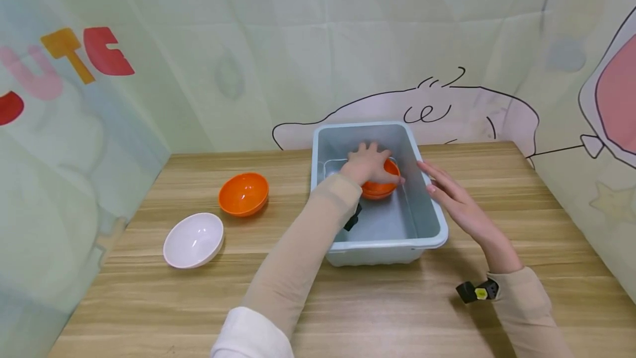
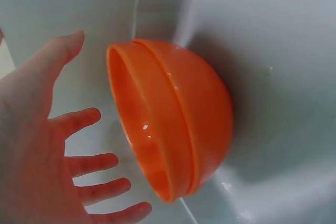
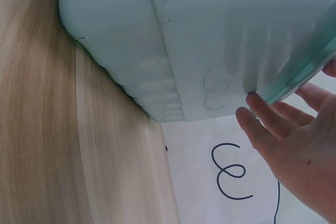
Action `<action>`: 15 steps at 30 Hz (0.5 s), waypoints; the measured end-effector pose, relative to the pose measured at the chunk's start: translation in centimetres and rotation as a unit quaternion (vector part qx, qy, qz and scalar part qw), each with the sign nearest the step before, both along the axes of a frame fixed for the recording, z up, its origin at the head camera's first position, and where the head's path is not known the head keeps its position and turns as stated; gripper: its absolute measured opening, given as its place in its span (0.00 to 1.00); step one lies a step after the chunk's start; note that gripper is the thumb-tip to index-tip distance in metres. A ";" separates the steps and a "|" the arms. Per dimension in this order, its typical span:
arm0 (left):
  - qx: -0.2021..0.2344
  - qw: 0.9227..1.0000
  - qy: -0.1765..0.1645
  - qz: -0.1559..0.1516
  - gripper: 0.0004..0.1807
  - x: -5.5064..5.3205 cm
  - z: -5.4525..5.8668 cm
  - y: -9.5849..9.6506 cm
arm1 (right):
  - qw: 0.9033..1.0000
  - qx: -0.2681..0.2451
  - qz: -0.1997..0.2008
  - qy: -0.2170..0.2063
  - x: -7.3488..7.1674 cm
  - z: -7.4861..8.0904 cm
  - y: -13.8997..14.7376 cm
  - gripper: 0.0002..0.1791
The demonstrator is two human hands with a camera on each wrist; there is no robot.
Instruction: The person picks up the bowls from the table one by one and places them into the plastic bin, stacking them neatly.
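Observation:
Two nested orange bowls lie in a light blue-grey plastic bin. My left hand reaches down into the bin over them. In the left wrist view its fingers are spread, with a gap between them and the bowls' rims. Outside the bin, my right hand is at the right-hand rim, its fingers nearly straight. Seen from the right wrist, those fingertips meet the underside of the bin's rim.
To the left of the bin, another orange bowl and a white bowl stand on the wood-grain table. A printed cloth backdrop hangs behind the table and along its sides.

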State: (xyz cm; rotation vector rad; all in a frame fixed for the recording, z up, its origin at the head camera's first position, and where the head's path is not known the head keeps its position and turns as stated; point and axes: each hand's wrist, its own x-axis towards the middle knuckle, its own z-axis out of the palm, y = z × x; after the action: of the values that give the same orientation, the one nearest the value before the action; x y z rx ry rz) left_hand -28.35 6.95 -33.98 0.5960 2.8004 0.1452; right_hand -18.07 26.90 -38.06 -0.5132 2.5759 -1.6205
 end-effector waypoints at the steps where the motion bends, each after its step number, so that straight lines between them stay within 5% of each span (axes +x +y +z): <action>1: 0.001 1.000 0.002 -0.001 0.42 0.0 0.0 0.1 | 1.000 0.000 0.000 0.000 0.0 0.0 0.0 0.27; 15: 0.030 0.999 0.028 -0.011 0.42 0.2 1.9 -0.1 | 1.000 -0.007 0.007 0.002 -0.2 -0.1 0.1 0.27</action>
State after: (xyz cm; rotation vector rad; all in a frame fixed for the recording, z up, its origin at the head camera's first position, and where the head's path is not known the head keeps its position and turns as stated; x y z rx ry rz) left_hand -28.17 6.85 -32.07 0.6546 2.8522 0.2123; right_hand -18.22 26.97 -38.13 -0.5355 2.5603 -1.6364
